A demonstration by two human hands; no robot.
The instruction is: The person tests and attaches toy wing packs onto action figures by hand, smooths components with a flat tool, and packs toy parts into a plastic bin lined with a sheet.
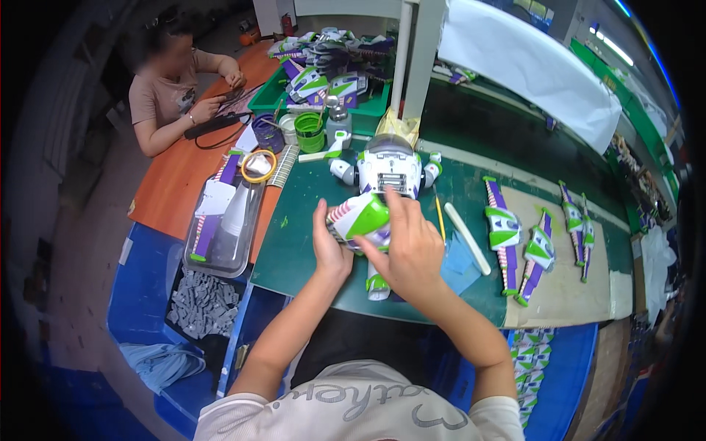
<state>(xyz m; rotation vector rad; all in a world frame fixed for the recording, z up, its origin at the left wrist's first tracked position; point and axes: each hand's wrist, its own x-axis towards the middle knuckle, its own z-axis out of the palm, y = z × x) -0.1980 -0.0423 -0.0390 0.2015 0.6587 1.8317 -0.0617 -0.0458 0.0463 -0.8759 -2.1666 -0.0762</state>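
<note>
Winged piece (373, 213), white, green and purple, sits at mid-frame over the lower half of a toy figure (371, 167). Left hand (332, 248) clamps its left side, fingers mostly hidden behind. Right hand (413, 246): thumb and forefinger apart, thumb against the piece; cannot tell whether the other fingers grip.

Key relation, my judgement: the battery slot (392, 181) lies just above the piece, right forefinger nearer it than any left finger; contact unclear. Figure's long axis runs up-down; the piece's is partly covered, seemingly slantwise.

Room: green mat (290, 239) bare left of the left hand. Right side tighter: brush (440, 209), white stick (468, 239), blue cloth (457, 268). Mat's near edge just below the figure's foot.
</note>
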